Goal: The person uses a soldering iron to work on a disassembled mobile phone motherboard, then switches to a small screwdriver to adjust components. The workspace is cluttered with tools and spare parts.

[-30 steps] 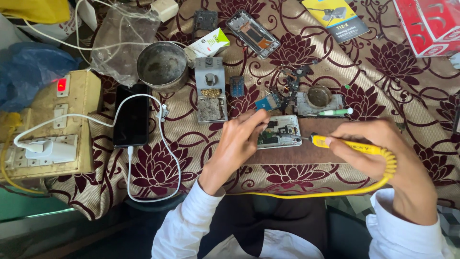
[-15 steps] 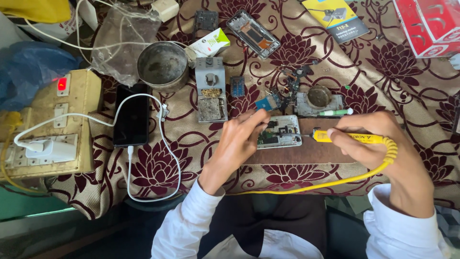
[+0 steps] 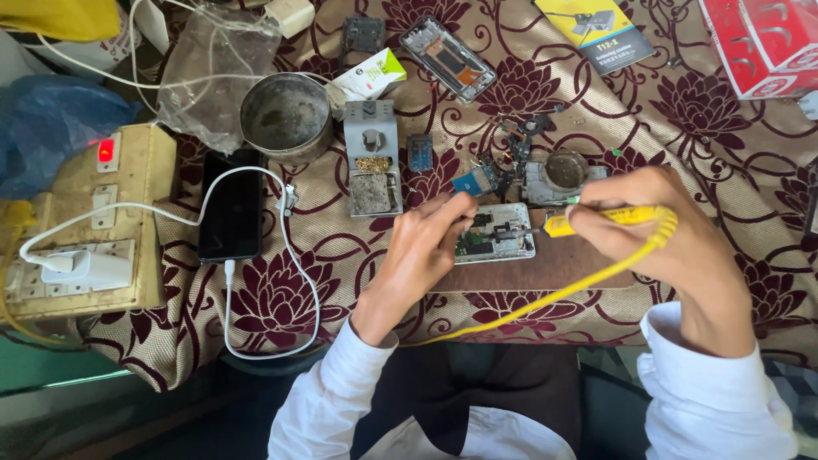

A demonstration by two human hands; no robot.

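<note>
An opened phone body (image 3: 503, 243) with its circuit board showing lies on a brown mat (image 3: 545, 274) on the flowered cloth. My right hand (image 3: 673, 247) grips a yellow soldering iron (image 3: 596, 219); its dark tip points left onto the board and its yellow cable curves back toward me. My left hand (image 3: 422, 255) rests at the phone's left edge, thumb and forefinger pinched together over the board; whether something thin is held between them is not clear.
A grey iron stand (image 3: 372, 158) and a metal bowl (image 3: 285, 117) sit behind my left hand. A black phone (image 3: 232, 204) on a white cable lies left, beside a switchboard (image 3: 89, 221). Phone parts, a small round tin (image 3: 565, 170) and red boxes (image 3: 767, 38) lie at the back.
My right hand has carried the soldering iron leftward until its tip reached the board. My left hand has stayed at the phone's left edge.
</note>
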